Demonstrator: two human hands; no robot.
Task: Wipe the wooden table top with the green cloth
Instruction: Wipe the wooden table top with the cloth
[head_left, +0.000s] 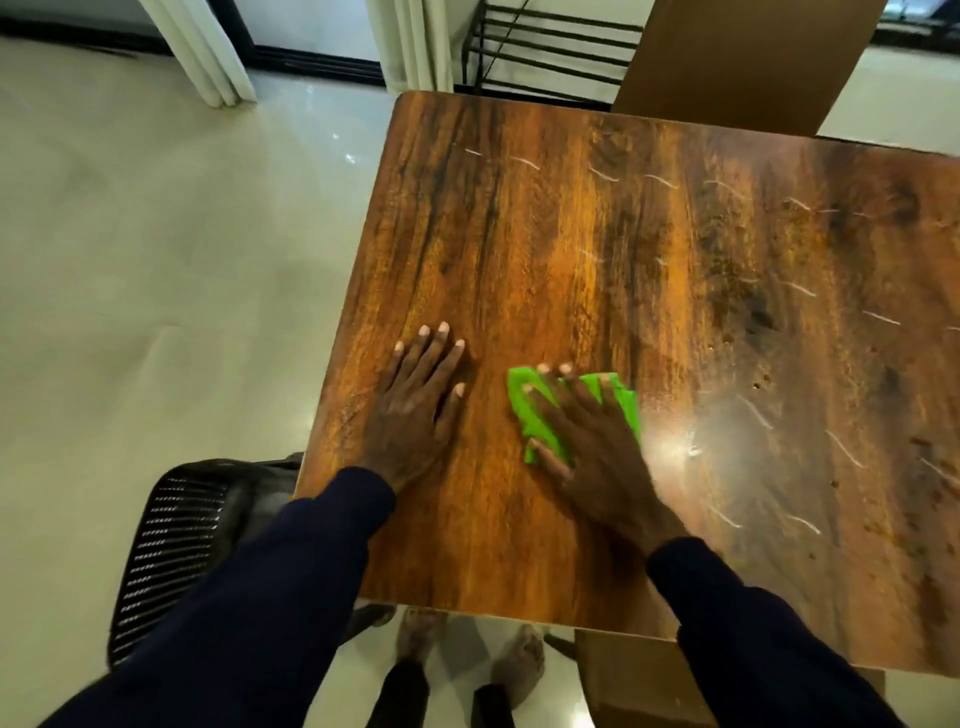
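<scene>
The right hand (592, 441) lies flat with its fingers spread, pressing down on the green cloth (525, 415); the cloth is bunched under the palm and fingers and shows at the fingertips and on both sides of the hand. It rests on the wooden table (571, 234), in the near part of the top. Just to the left of it the left hand (415, 405) also lies flat on the bare wood, fingers straight and fanned, holding nothing, apart from the cloth. Both arms wear dark blue sleeves (270, 582). Beyond the hands and off to the right, thin white streaks (524, 162) mark the table top, and a bright glare sits on the wood just right of the right hand. Left of the left arm, beside the table's edge, stands a black mesh chair (171, 540) on the pale glossy floor (156, 260). Below the arms, past the near edge, the person's bare feet (519, 665) show. Past the far edge are a brown cardboard panel (748, 57), a black metal rack (550, 47) and white curtains (197, 47)
</scene>
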